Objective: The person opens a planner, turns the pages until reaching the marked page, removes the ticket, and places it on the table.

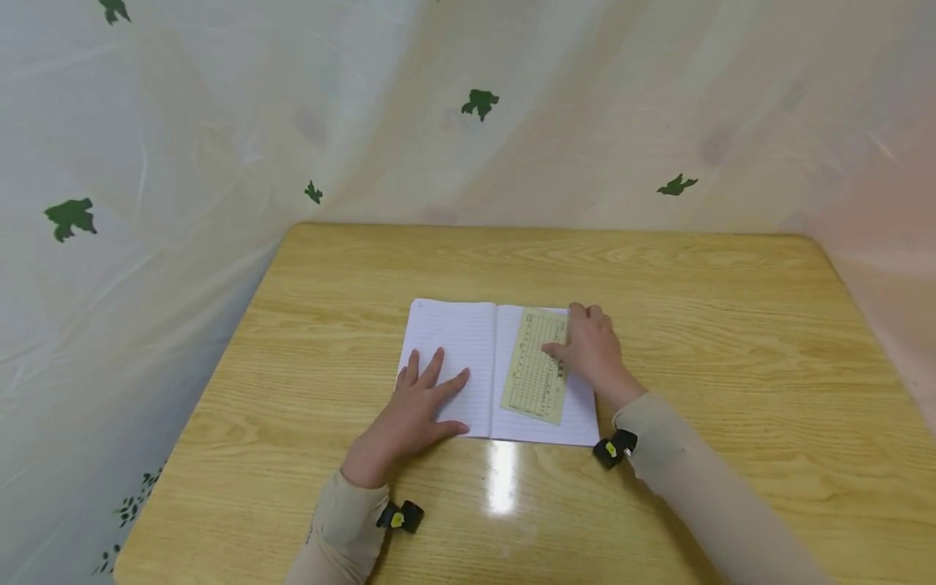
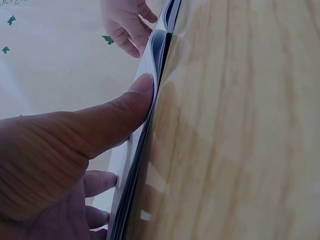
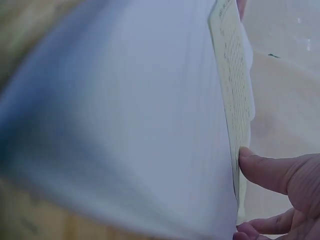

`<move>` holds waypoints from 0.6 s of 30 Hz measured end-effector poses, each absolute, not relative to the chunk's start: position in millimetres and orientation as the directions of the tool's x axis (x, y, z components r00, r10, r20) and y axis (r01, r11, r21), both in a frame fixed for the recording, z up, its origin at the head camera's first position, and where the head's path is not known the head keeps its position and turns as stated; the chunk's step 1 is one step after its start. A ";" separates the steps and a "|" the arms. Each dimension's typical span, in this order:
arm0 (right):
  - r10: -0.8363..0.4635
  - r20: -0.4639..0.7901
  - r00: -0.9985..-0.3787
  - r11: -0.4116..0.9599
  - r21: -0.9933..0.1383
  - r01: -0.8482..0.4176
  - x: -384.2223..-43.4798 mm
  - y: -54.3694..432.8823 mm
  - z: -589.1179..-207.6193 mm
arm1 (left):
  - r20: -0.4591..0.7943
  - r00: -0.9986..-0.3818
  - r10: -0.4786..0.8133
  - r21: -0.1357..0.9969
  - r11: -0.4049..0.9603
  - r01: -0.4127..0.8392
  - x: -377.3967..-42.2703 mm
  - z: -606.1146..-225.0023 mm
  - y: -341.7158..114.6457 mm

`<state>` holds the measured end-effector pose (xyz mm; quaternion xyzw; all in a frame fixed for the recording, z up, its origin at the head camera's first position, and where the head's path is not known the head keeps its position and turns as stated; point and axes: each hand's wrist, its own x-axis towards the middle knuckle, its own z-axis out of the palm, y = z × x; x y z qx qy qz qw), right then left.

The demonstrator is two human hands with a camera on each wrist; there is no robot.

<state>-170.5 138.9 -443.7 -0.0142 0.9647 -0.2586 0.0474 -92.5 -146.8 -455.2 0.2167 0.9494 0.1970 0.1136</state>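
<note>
An open notebook point(image 1: 453, 325) with white lined pages lies on the wooden table. On its right page, slightly tilted, is a pale yellow paper slip point(image 1: 530, 366) printed with a grid. My left hand point(image 1: 418, 410) rests spread on the left page, its thumb along the front edge in the left wrist view. At the slip's right side, my right hand point(image 1: 594, 345) pinches it, with the thumb point(image 3: 262, 169) on the printed face and the other fingers bent near the page's far right corner. In the right wrist view, the notebook page point(image 3: 150, 100) fills much of the picture.
The wooden table point(image 1: 695, 325) extends around the notebook on all sides. A pale curtain point(image 1: 570, 146) with green leaf-like or bird-like shapes hangs behind it and along both sides. Both sleeved wrists carry small black devices point(image 1: 400, 517).
</note>
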 end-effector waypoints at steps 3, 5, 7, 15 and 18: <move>-0.043 -0.119 -0.992 0.845 -0.534 0.027 -172.2 141.1 -442.8 | -0.134 -0.881 0.454 0.426 0.829 0.363 -92.3 -453.8 -146.3; -0.034 -0.141 -0.989 0.825 -0.562 0.052 -172.4 142.1 -442.8 | -0.135 -0.880 0.455 0.426 0.829 0.363 -92.2 -453.8 -146.1; -0.028 -0.168 -0.985 0.799 -0.597 0.079 -171.3 143.0 -442.9 | -0.135 -0.881 0.454 0.425 0.829 0.363 -92.0 -453.8 -146.0; -0.088 -0.143 -0.986 0.695 -0.718 0.042 -163.3 150.3 -448.7 | -0.136 -0.883 0.450 0.425 0.831 0.358 -92.3 -453.3 -145.3; -0.109 -0.117 -0.987 0.642 -0.767 0.020 -159.5 155.6 -447.9 | -0.137 -0.883 0.450 0.424 0.832 0.358 -92.5 -453.5 -145.2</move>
